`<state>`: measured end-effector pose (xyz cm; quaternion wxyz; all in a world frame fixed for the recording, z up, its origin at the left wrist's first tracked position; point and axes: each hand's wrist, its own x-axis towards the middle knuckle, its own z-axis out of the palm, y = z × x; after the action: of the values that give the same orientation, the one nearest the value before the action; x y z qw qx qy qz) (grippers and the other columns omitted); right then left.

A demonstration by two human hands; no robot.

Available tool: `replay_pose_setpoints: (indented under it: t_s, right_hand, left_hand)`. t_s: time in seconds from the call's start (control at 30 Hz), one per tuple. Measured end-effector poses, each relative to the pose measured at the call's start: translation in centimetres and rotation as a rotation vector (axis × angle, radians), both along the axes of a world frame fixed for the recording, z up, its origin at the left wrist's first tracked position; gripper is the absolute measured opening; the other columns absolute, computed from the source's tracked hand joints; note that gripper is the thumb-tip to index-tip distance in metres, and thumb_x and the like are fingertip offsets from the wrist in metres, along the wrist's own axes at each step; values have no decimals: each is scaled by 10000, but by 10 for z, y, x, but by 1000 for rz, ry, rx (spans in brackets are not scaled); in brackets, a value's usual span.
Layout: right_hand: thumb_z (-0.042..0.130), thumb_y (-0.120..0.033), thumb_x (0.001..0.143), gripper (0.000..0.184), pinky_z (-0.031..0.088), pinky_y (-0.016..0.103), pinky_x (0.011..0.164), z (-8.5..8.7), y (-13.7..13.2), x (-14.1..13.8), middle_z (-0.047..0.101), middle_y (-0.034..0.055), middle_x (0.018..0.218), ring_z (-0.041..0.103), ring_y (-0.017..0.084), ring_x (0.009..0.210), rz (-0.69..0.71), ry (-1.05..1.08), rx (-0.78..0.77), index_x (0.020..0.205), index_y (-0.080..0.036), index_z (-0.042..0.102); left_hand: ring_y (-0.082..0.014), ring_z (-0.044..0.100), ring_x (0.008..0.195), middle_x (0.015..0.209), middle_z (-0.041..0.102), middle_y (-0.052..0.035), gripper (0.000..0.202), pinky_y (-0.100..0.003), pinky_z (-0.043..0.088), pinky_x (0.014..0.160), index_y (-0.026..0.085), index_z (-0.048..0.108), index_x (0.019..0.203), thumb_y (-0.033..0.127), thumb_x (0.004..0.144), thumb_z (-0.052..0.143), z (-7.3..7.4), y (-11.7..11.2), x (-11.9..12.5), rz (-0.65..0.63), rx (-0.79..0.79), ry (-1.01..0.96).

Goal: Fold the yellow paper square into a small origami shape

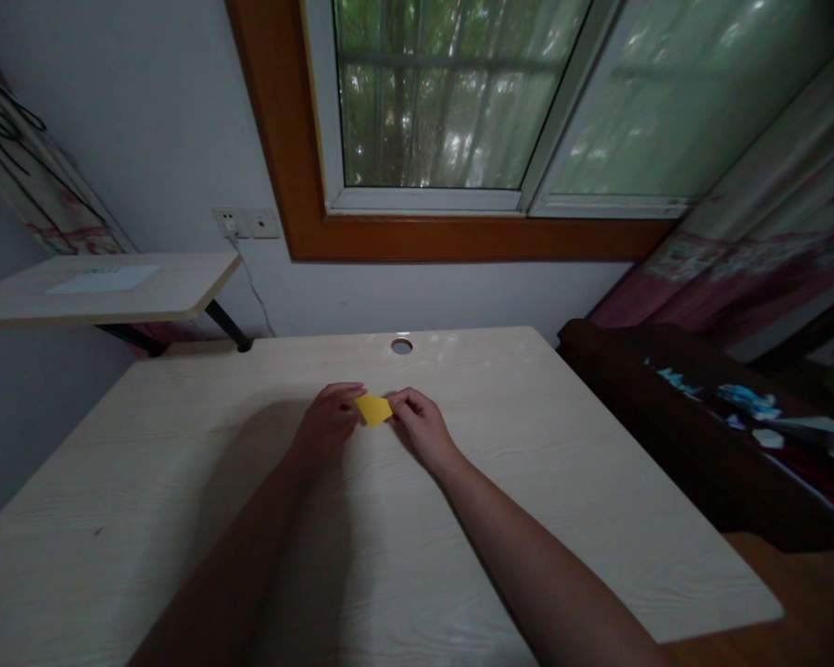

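Note:
A small piece of folded yellow paper is held between my two hands, over the middle of the pale wooden desk. My left hand has its fingers closed at the paper's left corner. At the right corner, my right hand pinches the paper between thumb and fingers. The paper has angular edges and a point facing toward me. Its underside and the fingertips behind it are hidden.
A round cable hole sits near the desk's far edge. On the left, a raised shelf carries a white sheet. A wall socket with a plugged cable is behind. A dark cabinet with items on it stands right.

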<state>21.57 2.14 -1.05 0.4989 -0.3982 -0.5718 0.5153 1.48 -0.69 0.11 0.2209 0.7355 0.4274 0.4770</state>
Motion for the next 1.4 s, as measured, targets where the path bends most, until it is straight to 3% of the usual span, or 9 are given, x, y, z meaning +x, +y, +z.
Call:
replay_pose_setpoints:
  t_s: [0.1, 0.2, 0.6, 0.83, 1.2, 1.4]
  right_hand:
    - [589, -359, 818, 198, 435, 240, 619, 0, 0, 1, 609, -1, 664, 559, 140, 636, 11, -2, -12, 770, -173, 637]
    - [598, -369, 813, 202, 438, 241, 621, 0, 0, 1, 611, -3, 668, 559, 139, 635, 15, 1, -20, 772, -176, 641]
    - [594, -378, 843, 210, 426, 234, 609, -3, -1, 2, 616, 1, 715, 550, 138, 654, 29, -60, 14, 804, -180, 652]
    - [601, -375, 839, 211, 404, 234, 593, -3, -1, 1, 601, -4, 687, 529, 133, 629, 26, -88, 35, 788, -180, 664]
    - [612, -376, 838, 228, 398, 235, 577, 2, 1, -1, 571, -22, 598, 496, 115, 549, -49, 187, -66, 722, -181, 601]
    - [591, -365, 863, 164, 418, 229, 552, 0, 1, -1, 587, -21, 702, 505, 108, 558, -127, 168, 20, 873, -201, 586]
  left_hand:
    - [-219, 567, 1139, 1207, 611, -91, 309, -426, 467, 1011, 246, 633, 1159, 210, 853, 616, -3, 1, 2, -44, 104, 105]
    - [-218, 577, 1123, 1183, 621, -81, 344, -432, 466, 1016, 259, 616, 1182, 233, 840, 650, -7, 2, 2, -59, 126, 132]
    - [-186, 632, 962, 1028, 668, -66, 292, -317, 511, 885, 222, 680, 1119, 318, 844, 652, -3, 0, 2, -36, -73, 129]
    - [-159, 655, 855, 943, 701, -45, 216, -269, 512, 795, 219, 709, 1024, 334, 890, 584, -3, -2, 3, 39, -122, 132]
    - [-159, 654, 758, 848, 722, -42, 221, -255, 510, 710, 193, 717, 897, 352, 872, 565, 4, -3, 3, 186, -151, 139]
    - [-157, 653, 695, 802, 729, -19, 248, -249, 508, 674, 199, 700, 881, 402, 854, 561, -2, 0, 0, 300, -226, 97]
